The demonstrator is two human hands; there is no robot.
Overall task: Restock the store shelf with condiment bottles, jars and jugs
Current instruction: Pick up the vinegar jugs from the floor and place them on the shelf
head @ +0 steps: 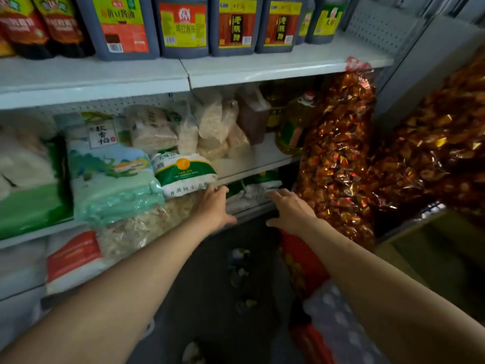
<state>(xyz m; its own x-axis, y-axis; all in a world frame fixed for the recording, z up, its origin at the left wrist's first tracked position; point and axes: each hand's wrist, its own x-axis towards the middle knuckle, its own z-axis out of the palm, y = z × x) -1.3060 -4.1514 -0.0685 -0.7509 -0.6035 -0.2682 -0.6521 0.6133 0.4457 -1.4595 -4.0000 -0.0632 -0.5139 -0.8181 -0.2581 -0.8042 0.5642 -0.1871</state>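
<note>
At the front edge of the lower shelf (252,211), the left hand (214,206) and right hand (290,210) are held open, fingers spread, nothing gripped.

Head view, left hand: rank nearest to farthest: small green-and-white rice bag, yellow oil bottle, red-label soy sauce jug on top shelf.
From the left hand:
1. small green-and-white rice bag, just above the fingertips, at the middle shelf's edge.
2. yellow oil bottle, up and right, farther back on the middle shelf.
3. red-label soy sauce jug, top shelf, overhead.
</note>
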